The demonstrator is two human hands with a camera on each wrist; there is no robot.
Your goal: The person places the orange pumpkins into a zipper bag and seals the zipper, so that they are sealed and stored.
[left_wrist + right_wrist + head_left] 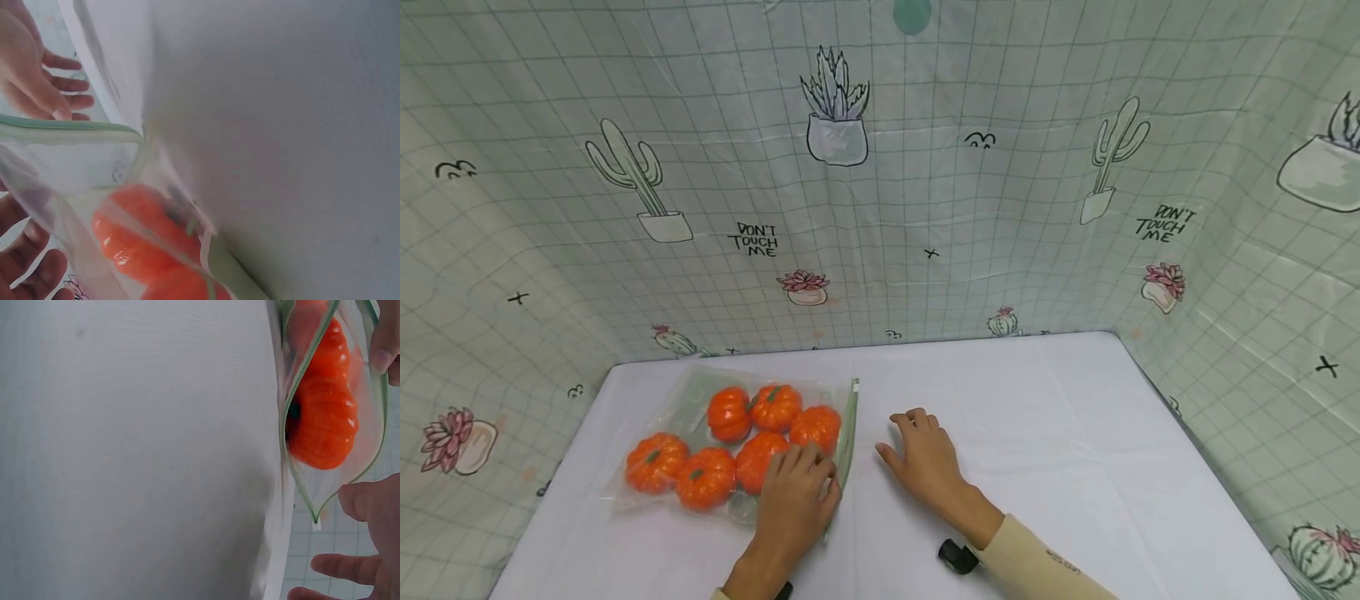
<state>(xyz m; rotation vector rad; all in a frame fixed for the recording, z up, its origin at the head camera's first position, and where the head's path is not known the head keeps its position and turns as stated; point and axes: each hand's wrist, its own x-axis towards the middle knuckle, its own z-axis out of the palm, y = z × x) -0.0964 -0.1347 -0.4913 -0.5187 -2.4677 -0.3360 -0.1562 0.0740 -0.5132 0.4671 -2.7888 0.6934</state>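
Note:
A clear zip bag [688, 400] with a green-edged mouth lies on the left half of the table and holds several small orange pumpkins [706, 478]. My left hand [797, 500] pinches the upper rim of the mouth, as its thumb [381, 359] at the rim shows in the right wrist view. There the mouth gapes, with a white slider [316, 525] at its far corner. To the right of the bag, apart from it, my right hand [928, 467] hovers with fingers spread and nothing held. In the left wrist view, left fingers [37, 269] show beside the bag.
A white cloth covers the table [1060, 433]. Grid-patterned curtains [910, 200] with cactus drawings stand behind it and along both sides. A black device [957, 556] sits at my right wrist.

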